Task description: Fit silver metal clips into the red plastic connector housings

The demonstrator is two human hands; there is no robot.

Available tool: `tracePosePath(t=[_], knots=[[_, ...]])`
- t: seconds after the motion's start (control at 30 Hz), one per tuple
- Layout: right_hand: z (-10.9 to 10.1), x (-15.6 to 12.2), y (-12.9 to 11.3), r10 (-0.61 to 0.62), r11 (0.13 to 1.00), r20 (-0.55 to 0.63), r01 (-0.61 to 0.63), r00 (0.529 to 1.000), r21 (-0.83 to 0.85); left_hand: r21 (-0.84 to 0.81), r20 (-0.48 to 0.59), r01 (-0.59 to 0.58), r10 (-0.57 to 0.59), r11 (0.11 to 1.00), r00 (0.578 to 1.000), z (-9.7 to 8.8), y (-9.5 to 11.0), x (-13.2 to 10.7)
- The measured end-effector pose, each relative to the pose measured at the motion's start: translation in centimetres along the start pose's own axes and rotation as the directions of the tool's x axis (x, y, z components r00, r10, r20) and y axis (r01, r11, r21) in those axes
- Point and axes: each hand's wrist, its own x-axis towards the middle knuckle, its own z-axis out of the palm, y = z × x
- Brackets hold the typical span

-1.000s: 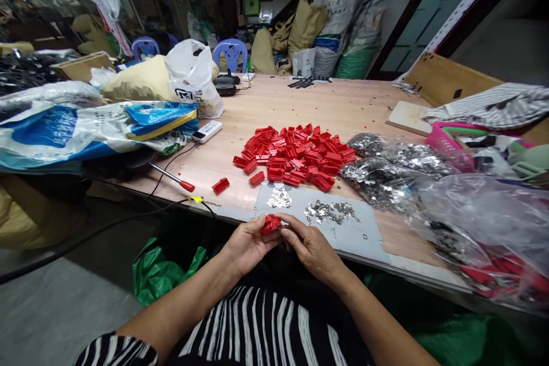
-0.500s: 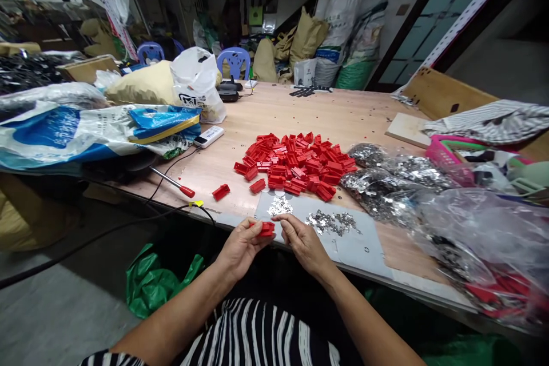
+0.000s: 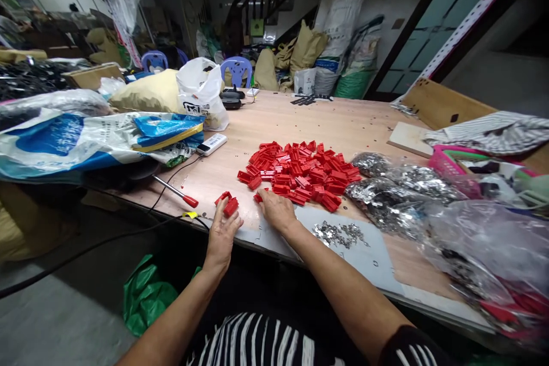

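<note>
My left hand [image 3: 222, 235] is at the table's front edge, its fingers apart. Just beyond its fingertips, a small red plastic housing [image 3: 230, 207] rests against another red one [image 3: 220, 198]. My right hand [image 3: 277, 210] reaches over the grey sheet [image 3: 278, 243], palm down, with fingers curled onto a red plastic housing [image 3: 258, 197] that shows only in part. Behind it lies a heap of similar red housings [image 3: 300, 168]. Small silvery metal pieces [image 3: 338, 233] are spread on the sheet, right of my right forearm.
Clear bags of metal pieces [image 3: 386, 194] and a pink basket [image 3: 450, 166] stand at the right. A lever with a red grip [image 3: 189, 201], a black cable [image 3: 107, 246], a white device [image 3: 211, 144] and a blue-and-white sack [image 3: 64, 137] are at the left.
My left hand has moved left and set its red housing down beside the loose one. My right hand has gone forward and left to a housing at the heap's near edge.
</note>
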Motion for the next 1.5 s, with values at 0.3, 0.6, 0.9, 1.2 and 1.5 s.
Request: tracePosePath(t=[0.3, 0.6, 0.9, 1.2, 1.5], knots=[[-0.9, -5.9, -1.6, -0.063, 0.958, -0.074, 0.081, 0.995, 0.276, 0.218, 0.193, -0.049, 0.006, 0.975, 0.981, 0.0, -1.2, -1.4], [-1.6, -12.0, 5.6, 0.138, 0.841, -0.148, -0.037, 0.979, 0.540, 0.047, 0.350, 0.145, -0.153, 0.988, 0.924, 2.8, -1.3, -3.7], [-1.4, -12.7, 10.3, 0.235, 0.972, -0.173, -0.230, 0.957, 0.045, 0.060, 0.386, 0.128, -0.142, 0.990, 0.911, 4.5, -1.2, -4.9], [-1.4, -10.2, 10.4, 0.211, 0.973, -0.150, -0.194, 0.966, 0.123, 0.158, 0.385, -0.054, -0.011, 0.986, 0.923, 4.1, -1.2, -5.1], [-2.1, -12.5, 7.4, 0.152, 0.821, -0.205, -0.008, 0.967, 0.571, 0.405, 0.421, -0.449, 0.273, 0.797, 0.865, 4.2, -1.3, -5.4]])
